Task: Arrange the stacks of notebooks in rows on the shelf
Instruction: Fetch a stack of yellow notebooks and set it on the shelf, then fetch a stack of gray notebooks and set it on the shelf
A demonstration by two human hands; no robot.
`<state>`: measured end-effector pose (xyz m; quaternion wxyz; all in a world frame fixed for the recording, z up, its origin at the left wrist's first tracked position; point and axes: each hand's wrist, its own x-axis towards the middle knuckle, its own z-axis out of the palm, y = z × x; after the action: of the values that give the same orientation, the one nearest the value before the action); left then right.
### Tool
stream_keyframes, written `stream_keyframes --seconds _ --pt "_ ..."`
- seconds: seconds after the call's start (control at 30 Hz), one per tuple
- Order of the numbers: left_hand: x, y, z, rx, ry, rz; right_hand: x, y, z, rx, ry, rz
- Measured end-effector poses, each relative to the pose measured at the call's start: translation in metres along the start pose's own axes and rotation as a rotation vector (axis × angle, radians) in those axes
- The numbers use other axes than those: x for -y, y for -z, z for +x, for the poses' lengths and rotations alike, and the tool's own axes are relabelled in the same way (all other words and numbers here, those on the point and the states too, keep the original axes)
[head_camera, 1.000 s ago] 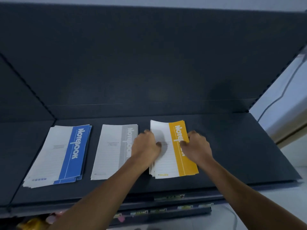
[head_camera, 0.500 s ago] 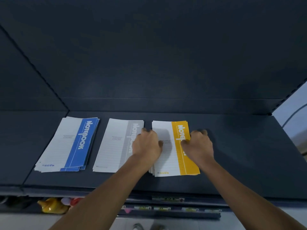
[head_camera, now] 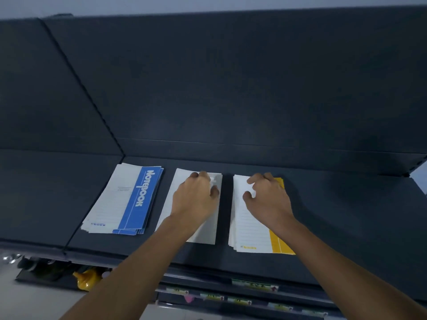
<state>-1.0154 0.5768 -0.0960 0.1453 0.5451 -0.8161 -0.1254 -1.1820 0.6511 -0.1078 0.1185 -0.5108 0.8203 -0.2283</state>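
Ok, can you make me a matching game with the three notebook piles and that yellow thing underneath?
Things:
1. blue pile
2. grey pile
3. yellow pile
4. yellow thing

Places:
A. under the right hand
B. below the shelf
C. far left, no hand on it
D. under the left hand

Pairs: 1-C, 2-D, 3-A, 4-B

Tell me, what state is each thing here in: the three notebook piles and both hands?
blue stack: flat, slightly fanned, untouched
grey stack: flat, left hand on it
yellow stack: flat, right hand on it
left hand: fingers bent, grip unclear
right hand: fingers bent, grip unclear
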Motion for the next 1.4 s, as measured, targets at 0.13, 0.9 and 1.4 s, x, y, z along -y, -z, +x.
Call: stream_keyframes --seconds 0.13,0.9,1.4 --pt "0.037 0.025 -0.004 -0.051 0.05 -0.027 0.055 -0.018 0.006 0.063 0.171 0.026" --pt "0.403 0.223 -0.141 -0.297 0.526 -0.012 0.453 -0.189 -0.07 0.345 0.903 -0.031" --pt "0.629 0.315 -0.207 -0.432 0.676 0.012 0.679 -0.297 -0.108 0.394 1.086 -0.038"
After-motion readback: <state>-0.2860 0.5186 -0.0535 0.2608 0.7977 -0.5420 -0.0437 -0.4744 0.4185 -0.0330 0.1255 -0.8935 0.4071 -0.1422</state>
